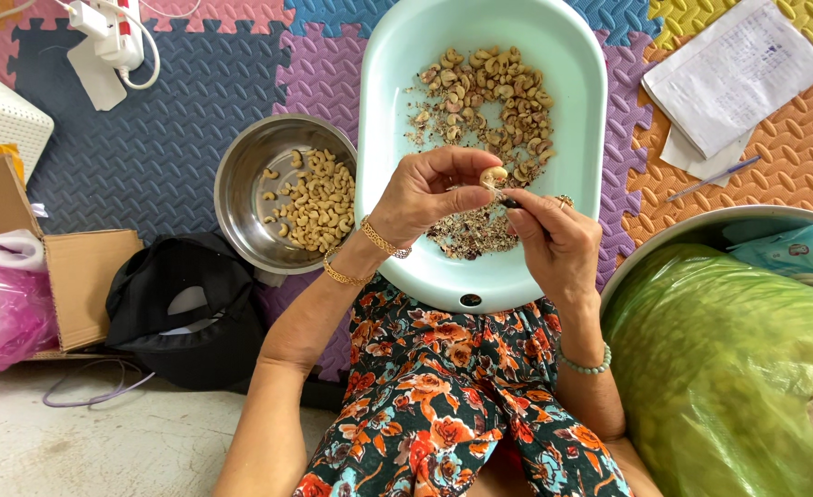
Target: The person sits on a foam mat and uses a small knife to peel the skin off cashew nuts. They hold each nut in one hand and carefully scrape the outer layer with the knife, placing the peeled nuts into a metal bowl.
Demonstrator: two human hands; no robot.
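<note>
My left hand (pixel 434 191) pinches a pale cashew nut (pixel 493 176) between thumb and fingers, over a mint-green oval plastic basin (pixel 388 120). My right hand (pixel 553 241) grips a small dark tool (pixel 509 202) whose tip touches the nut. In the basin lie several unpeeled cashews (pixel 494 101) toward the far side and a heap of brown skin flakes (pixel 471 235) under my hands. Left of the basin, a steel bowl (pixel 241 198) holds several peeled pale cashews (pixel 319 202).
A big bowl with a green plastic bag (pixel 728 368) fills the lower right. Papers (pixel 733 78) and a pen (pixel 712 178) lie at upper right. A black cap (pixel 185 308), cardboard box (pixel 70 276), pink bag (pixel 1 308) and power strip (pixel 112 37) sit left on foam mats.
</note>
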